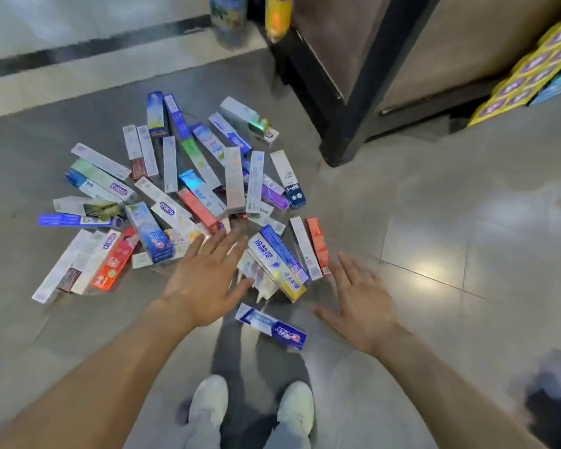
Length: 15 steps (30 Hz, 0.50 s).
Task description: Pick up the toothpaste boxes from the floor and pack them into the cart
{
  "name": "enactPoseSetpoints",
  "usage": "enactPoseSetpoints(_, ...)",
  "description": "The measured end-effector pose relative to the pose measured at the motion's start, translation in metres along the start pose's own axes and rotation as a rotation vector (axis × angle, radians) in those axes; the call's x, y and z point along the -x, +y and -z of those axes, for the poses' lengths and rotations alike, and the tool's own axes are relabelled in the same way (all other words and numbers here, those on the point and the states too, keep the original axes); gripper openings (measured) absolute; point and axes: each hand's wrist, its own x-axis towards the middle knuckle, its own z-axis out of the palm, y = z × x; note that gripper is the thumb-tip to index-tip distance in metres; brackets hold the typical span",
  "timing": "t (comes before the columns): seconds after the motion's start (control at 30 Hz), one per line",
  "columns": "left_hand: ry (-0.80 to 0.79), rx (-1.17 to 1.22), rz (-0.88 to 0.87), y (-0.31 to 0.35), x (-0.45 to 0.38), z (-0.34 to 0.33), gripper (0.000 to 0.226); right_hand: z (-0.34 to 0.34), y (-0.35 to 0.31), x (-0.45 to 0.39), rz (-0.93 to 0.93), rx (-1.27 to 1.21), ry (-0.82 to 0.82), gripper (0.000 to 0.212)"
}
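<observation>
A: What's hard to read from where you stand?

B: Motion blur on most labels. The toothpaste boxes (188, 202) lie in a loose heap on the floor (434, 241), many overlapping, so the lower ones are half covered. No cart in sight.

A: Hands?

B: Left hand (204, 280) stretched over the near edge of the heap, fingers (227, 244) straight and spread, holding nothing. It covers a few boxes under it; can't tell if it touches them. Right hand (360, 306) just right of the heap, also flat and spread, nothing in it.

A: Anything apart from the heap?

B: One blue box (271, 326) lies alone between the two hands, near the person's white shoes (251, 406).

A: Surroundings?

B: Dark shelf unit (347, 102) stands behind and right of the heap, top cut off by the frame. Yellow-and-purple stacked packs (528, 69) at far right, partly cut off. A yellow item (277, 17) hangs at the top edge; too blurred to identify. Dark blurred shape at bottom right, can't make it out.
</observation>
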Motion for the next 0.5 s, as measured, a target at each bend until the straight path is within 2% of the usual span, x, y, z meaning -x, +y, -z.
enactPoseSetpoints(0.07,-0.022,-0.012,-0.006,-0.007,-0.027,-0.069,0.091,-0.062,0.009,-0.040,-0.011,-0.006,0.027,0.097)
enactPoseSetpoints(0.27,0.026,-0.035,-0.058,-0.048,-0.098,-0.200,0.086,-0.180,0.036,-0.132,-0.046,-0.003,0.104,0.103)
enactPoseSetpoints(0.37,0.069,-0.079,-0.143,-0.061,-0.128,-0.239,0.083,-0.220,0.048,-0.162,-0.027,-0.002,0.150,0.109)
enactPoseSetpoints(0.5,0.165,-0.105,-0.272,-0.064,-0.161,-0.257,0.080,-0.244,0.060,-0.188,-0.027,-0.022,0.238,0.108)
